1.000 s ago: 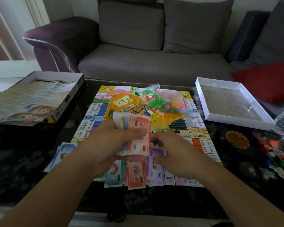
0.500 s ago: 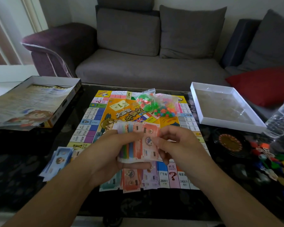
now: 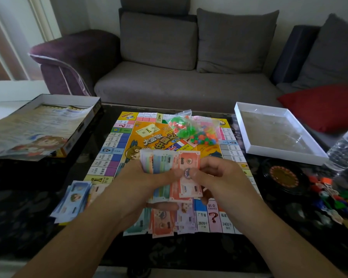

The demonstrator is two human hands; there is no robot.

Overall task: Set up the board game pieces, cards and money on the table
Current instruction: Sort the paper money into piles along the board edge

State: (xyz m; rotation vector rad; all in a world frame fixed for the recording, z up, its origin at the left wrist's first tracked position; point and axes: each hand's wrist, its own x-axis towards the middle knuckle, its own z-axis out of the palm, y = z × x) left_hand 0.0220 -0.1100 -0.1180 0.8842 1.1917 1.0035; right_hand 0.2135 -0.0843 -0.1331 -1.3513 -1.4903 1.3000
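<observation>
A fanned wad of play money [image 3: 169, 163] is gripped in the left hand [image 3: 141, 189] above the game board [image 3: 117, 155] while an orange note [image 3: 189, 177] is pinched by the right hand [image 3: 223, 183]. Some sorted notes [image 3: 165, 221] already lie below; the bag of pieces [image 3: 193, 130] is judged still unopened.

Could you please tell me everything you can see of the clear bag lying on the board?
The bag is clear, crinkled plastic, with its mouth corner sticking up at the top left. It holds small plastic pieces: a green clump on the left, and mixed orange, pink, green and blue bits on the right. It lies on the far half of the board, beyond both hands; nothing else touches it.
</observation>
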